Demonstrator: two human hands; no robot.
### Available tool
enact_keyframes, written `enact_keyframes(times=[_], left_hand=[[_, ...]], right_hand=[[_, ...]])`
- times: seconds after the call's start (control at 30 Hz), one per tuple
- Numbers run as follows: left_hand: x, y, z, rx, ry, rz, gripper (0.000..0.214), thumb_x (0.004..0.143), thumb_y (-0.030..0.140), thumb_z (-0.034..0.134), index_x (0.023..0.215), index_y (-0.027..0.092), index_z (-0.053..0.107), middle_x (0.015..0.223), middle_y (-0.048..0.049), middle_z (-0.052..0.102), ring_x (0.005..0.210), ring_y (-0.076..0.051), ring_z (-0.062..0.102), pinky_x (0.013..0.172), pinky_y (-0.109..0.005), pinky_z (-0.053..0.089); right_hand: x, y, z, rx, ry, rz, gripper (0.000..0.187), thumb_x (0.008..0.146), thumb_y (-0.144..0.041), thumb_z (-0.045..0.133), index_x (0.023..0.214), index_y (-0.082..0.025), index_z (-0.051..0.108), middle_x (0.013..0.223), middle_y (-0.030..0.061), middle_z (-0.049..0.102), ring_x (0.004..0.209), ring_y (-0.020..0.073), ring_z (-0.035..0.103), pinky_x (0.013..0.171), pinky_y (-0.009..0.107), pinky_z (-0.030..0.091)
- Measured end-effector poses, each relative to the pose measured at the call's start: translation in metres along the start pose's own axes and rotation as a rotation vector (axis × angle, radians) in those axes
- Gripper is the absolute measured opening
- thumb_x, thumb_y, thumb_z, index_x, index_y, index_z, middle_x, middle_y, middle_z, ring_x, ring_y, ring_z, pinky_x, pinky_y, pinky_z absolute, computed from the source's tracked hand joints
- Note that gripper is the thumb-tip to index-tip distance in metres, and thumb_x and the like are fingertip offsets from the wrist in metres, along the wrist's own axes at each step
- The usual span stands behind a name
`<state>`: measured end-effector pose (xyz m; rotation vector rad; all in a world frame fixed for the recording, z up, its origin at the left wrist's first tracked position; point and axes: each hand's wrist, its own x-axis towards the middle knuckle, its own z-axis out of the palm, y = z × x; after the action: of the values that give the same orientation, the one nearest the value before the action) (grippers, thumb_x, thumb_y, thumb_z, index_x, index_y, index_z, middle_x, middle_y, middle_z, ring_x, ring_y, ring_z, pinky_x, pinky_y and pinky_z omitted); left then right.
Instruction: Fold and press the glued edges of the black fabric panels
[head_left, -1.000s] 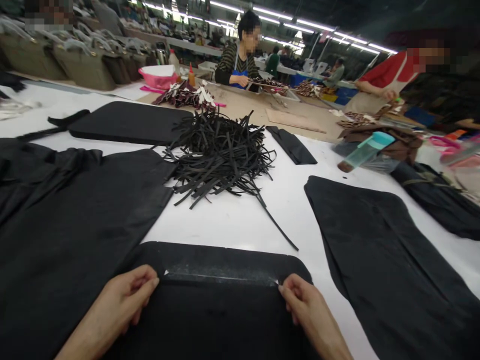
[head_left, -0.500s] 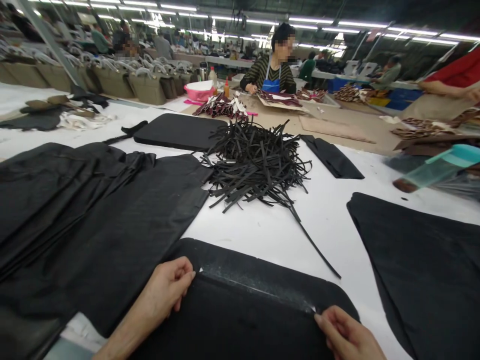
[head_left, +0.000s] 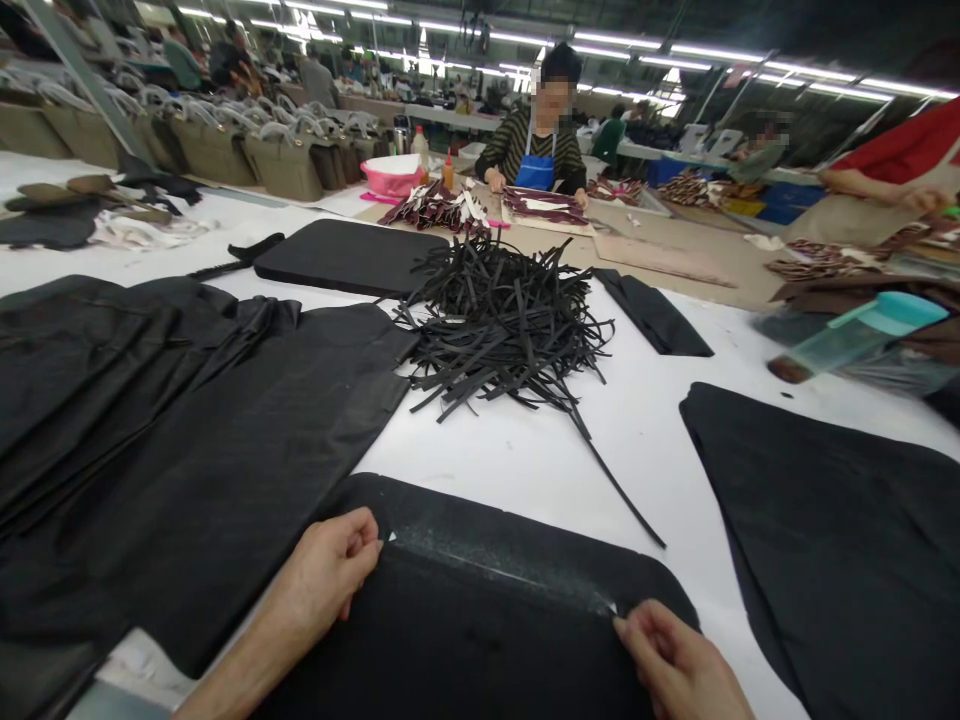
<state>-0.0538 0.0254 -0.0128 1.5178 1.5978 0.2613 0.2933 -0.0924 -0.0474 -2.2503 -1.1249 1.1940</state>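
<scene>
A black padded panel (head_left: 480, 630) with rounded corners lies on the white table right in front of me. Across its far part runs a shiny strip of tape (head_left: 502, 570). My left hand (head_left: 330, 575) pinches the fabric edge at the tape's left end, fingers closed. My right hand (head_left: 675, 665) pinches the same edge at the tape's right end, near the bottom of the view. A heap of thin black strips (head_left: 506, 325) sits beyond the panel, with one long strip trailing toward me.
Stacked black fabric (head_left: 150, 420) covers the left of the table and another black sheet (head_left: 840, 520) the right. Another black pad (head_left: 349, 258) lies farther back. A teal-lidded bottle (head_left: 862, 335) lies on its side at right. Other people work at the brown table (head_left: 675, 255) behind.
The view has swung to the left, so the panel now sits lower and to the right. Both hands keep pinching the fabric edge at the tape's ends.
</scene>
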Motion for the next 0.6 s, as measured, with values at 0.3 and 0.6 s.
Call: enact_keyframes(times=[0.3, 0.6], left_hand=[[-0.013, -0.004, 0.011, 0.597, 0.306, 0.475, 0.029, 0.087, 0.009, 0.031, 0.095, 0.021, 0.056, 0.093, -0.0026, 0.060, 0.082, -0.017, 0.058, 0.071, -0.028, 0.044], [-0.027, -0.026, 0.026, 1.145, 0.328, 0.825, 0.068, 0.071, -0.010, 0.038, 0.127, 0.026, 0.049, 0.107, -0.0070, 0.061, 0.096, -0.023, 0.056, 0.085, -0.036, 0.047]], right_hand=[[-0.014, -0.022, 0.006, -0.138, 0.174, -0.026, 0.032, 0.079, -0.051, 0.041, 0.063, -0.024, 0.036, 0.053, -0.0062, 0.035, 0.052, 0.0134, 0.041, 0.049, 0.023, 0.031], [-0.026, -0.037, 0.010, -0.266, 0.309, -0.075, 0.021, 0.084, -0.041, 0.037, 0.071, -0.025, 0.037, 0.057, -0.0055, 0.043, 0.055, 0.0152, 0.047, 0.051, 0.024, 0.030]])
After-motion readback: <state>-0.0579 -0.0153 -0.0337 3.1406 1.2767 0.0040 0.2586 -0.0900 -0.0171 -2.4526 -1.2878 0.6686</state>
